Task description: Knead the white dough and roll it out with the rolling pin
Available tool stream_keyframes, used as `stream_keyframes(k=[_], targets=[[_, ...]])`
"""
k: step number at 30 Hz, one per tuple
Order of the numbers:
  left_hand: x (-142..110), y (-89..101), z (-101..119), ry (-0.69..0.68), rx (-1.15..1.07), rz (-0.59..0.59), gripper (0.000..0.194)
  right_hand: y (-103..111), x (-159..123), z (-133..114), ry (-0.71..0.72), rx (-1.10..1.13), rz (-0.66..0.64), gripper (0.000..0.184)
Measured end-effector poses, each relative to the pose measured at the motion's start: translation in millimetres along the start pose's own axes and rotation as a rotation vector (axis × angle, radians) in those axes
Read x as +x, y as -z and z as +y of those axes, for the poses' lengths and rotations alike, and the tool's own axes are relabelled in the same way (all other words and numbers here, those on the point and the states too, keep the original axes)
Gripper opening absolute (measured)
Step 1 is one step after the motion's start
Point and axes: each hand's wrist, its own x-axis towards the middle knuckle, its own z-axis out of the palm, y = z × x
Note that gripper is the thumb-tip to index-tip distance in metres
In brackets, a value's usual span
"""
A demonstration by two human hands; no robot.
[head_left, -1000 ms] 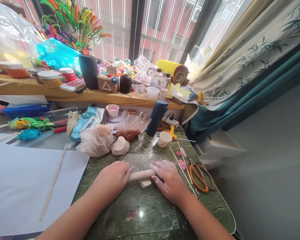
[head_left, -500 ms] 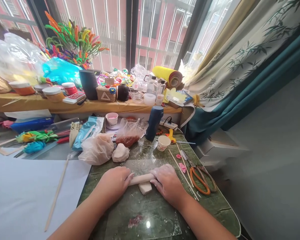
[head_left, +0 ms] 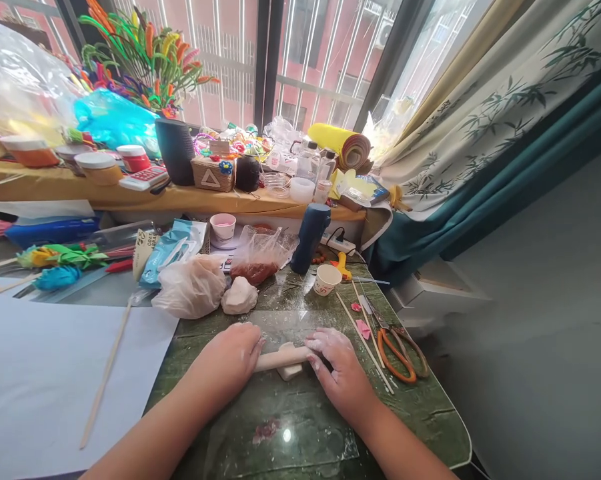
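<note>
A pale rolling pin (head_left: 283, 359) lies across a small white slab of clay (head_left: 290, 372) on a clear sheet (head_left: 280, 407). My left hand (head_left: 237, 353) is closed around the pin's left end. At its right end, my right hand (head_left: 333, 357) grips with curled fingers; both hands are dusted with white powder. Clay shows on the far and near sides of the pin, and its middle is hidden beneath. Beyond my left hand sits a larger white lump of clay (head_left: 239, 296), beside a plastic bag (head_left: 190, 287) with pale contents.
Orange-handled scissors (head_left: 397, 353), thin wooden sticks (head_left: 363, 340) and pink scraps (head_left: 363, 328) lie on the right. A paper cup (head_left: 327, 279), a dark blue cylinder (head_left: 311, 238) and a bag of brown material (head_left: 255, 270) stand behind. White paper (head_left: 55, 380) covers the left side.
The rolling pin has shifted over the clay, so a part of the slab now shows beyond it and less shows on the near side. The camera view has tilted slightly.
</note>
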Motion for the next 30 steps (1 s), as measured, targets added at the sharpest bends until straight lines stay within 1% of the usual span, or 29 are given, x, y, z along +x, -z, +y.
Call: stream_keyframes(k=[2, 4, 6, 8, 10, 12, 13, 18, 20, 22, 25, 27, 30], targets=[[5, -3.1, -4, 0.019, -0.011, 0.007, 0.031, 3, 8, -2, -0.059, -0.007, -0.077, 0.025], [11, -5.2, -8, 0.04, -0.021, -0.011, 0.03, 6, 19, -4, -0.107, -0.024, -0.166, 0.025], [16, -6.6, -11, 0.067, -0.006, -0.015, 0.029, 6, 30, -6, -0.141, -0.076, -0.23, 0.027], [20, -7.7, -13, 0.087, 0.03, 0.005, 0.029, 4, 39, -7, -0.162, -0.156, -0.253, 0.031], [23, -7.7, -14, 0.096, 0.055, 0.038, 0.028, -1, 44, -7, -0.164, -0.221, -0.245, 0.039], [22, -5.9, -12, 0.09, 0.054, 0.068, 0.028, -4, 44, -7, -0.151, -0.25, -0.241, 0.05], [20, -4.4, -11, 0.08, 0.052, 0.076, 0.029, -4, 43, -7, -0.144, -0.254, -0.248, 0.052], [4, 3.6, 1, -0.007, 0.045, 0.048, 0.029, 1, 26, -10, -0.132, -0.239, -0.31, 0.052], [-4, 5.2, 6, -0.033, 0.046, 0.039, 0.029, 1, 16, -12, -0.118, -0.241, -0.297, 0.054], [-9, 6.6, 10, -0.057, 0.068, 0.038, 0.028, 0, 8, -13, -0.094, -0.249, -0.251, 0.055], [-13, 10.7, 15, -0.112, 0.1, -0.021, 0.025, 1, 2, -13, -0.038, -0.252, -0.172, 0.048], [-15, 15.2, 16, -0.134, 0.096, -0.064, 0.022, 6, 0, -14, 0.024, -0.256, -0.122, 0.041], [-17, 22.3, 18, -0.154, 0.073, -0.05, 0.02, 18, -6, -18, 0.115, -0.256, -0.057, 0.039]])
